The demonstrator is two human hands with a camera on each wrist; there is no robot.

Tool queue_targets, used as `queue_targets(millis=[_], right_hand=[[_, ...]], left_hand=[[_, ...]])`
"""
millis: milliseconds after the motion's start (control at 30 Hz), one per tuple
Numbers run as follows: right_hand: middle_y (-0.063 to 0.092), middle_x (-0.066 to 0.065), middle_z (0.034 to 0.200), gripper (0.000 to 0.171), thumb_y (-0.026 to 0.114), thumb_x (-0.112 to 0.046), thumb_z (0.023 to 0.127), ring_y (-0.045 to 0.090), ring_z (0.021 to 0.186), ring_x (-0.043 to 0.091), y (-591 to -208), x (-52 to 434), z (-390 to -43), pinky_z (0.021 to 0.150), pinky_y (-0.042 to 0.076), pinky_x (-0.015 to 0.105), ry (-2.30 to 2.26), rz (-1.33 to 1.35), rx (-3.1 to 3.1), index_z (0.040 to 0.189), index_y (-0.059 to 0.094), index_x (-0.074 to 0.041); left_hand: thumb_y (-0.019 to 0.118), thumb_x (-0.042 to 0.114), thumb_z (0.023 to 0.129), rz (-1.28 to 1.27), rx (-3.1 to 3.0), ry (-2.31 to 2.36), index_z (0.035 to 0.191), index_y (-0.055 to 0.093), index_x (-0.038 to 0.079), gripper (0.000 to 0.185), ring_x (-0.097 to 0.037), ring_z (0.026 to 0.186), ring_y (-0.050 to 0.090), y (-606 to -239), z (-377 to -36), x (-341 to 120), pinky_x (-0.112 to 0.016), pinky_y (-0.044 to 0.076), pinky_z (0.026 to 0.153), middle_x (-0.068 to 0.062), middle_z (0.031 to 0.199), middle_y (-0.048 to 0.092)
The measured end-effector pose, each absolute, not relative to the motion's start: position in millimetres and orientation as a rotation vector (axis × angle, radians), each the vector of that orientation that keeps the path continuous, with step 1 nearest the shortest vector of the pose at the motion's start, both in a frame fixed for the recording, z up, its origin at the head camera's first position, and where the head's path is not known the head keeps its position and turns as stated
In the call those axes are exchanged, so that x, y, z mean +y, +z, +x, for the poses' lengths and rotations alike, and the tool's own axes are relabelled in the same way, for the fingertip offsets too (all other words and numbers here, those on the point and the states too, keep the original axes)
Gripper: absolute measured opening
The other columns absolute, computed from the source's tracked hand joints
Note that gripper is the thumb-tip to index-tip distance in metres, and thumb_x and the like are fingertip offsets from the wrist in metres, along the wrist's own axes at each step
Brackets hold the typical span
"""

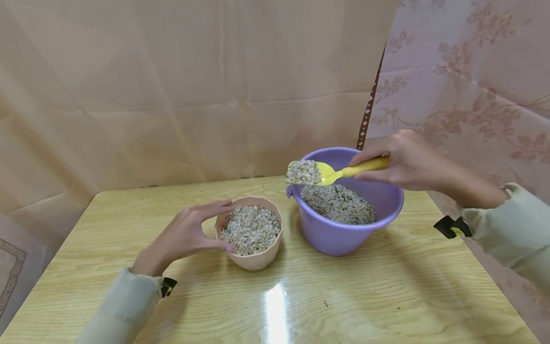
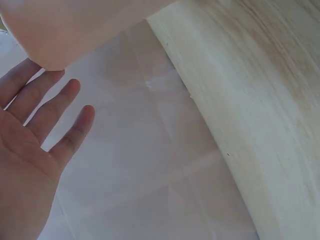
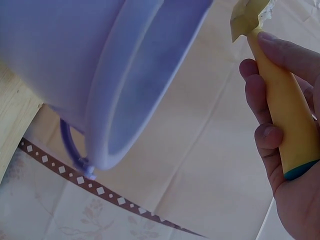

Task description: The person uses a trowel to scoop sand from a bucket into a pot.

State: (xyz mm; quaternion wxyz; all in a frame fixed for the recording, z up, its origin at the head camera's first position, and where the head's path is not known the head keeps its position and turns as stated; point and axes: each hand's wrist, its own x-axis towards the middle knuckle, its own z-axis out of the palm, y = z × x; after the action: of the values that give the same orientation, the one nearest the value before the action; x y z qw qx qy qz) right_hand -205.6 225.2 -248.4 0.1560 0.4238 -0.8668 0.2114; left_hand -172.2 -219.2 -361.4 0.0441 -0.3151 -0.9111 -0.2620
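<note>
My right hand (image 1: 412, 162) grips the orange-yellow handle of a small shovel (image 1: 328, 174), its fingers wrapped around the handle (image 3: 290, 110). A heap of pale gravel (image 1: 304, 172) lies on the shovel's blade, above the left rim of a purple bucket (image 1: 315, 234). Inside the bucket is more gravel (image 1: 343, 205). On the left, a faceted beige pot (image 1: 258, 261) is filled with gravel (image 1: 251, 229). My left hand (image 1: 189, 234) spans the pot's left side, thumb and forefinger at its rim. The left wrist view shows fairly straight, spread fingers (image 2: 55, 107) against or beside the pot.
Both containers stand on a light wood-grain table (image 1: 343, 296), with a beige cloth (image 1: 193, 95) hanging behind it. A flowered cloth (image 1: 472, 86) hangs at the right. Tiny dark specks lie on the tabletop near the front.
</note>
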Motion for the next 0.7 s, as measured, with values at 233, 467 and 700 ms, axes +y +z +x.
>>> queue_targets(millis=[233, 467, 700], right_hand=[[0.070, -0.014, 0.074, 0.026, 0.089, -0.013, 0.072, 0.052, 0.052, -0.003, -248.0, 211.2, -204.5, 0.047, 0.041, 0.017, 0.576, 1.251, -2.470, 0.095, 0.080, -0.019], [0.072, -0.014, 0.078, 0.025, 0.088, -0.017, 0.075, 0.051, 0.052, -0.002, -247.0, 202.1, -203.4, 0.047, 0.043, 0.022, 0.542, 1.274, -2.496, 0.098, 0.080, -0.022], [0.073, -0.013, 0.080, 0.023, 0.086, -0.018, 0.077, 0.053, 0.055, -0.003, -247.6, 188.3, -201.1, 0.049, 0.045, 0.021, 0.602, 1.334, -2.518, 0.099, 0.080, -0.019]], left_hand=[[0.089, 0.055, 0.060, -0.988, -2.695, -0.782, 0.132, 0.066, 0.015, 0.085, -0.032, 0.122, 0.060, -368.9, -170.9, -229.3, -0.056, 0.049, 0.096, -0.003, 0.137, 0.061], [0.086, 0.059, 0.059, -1.045, -2.563, -0.770, 0.117, 0.074, 0.009, 0.078, -0.033, 0.116, 0.064, -374.7, -172.4, -230.6, -0.055, 0.052, 0.091, -0.006, 0.131, 0.065], [0.093, 0.049, 0.053, -1.064, -2.508, -0.766, 0.113, 0.076, 0.009, 0.073, -0.031, 0.117, 0.064, -376.8, -174.2, -230.1, -0.056, 0.051, 0.092, -0.006, 0.130, 0.066]])
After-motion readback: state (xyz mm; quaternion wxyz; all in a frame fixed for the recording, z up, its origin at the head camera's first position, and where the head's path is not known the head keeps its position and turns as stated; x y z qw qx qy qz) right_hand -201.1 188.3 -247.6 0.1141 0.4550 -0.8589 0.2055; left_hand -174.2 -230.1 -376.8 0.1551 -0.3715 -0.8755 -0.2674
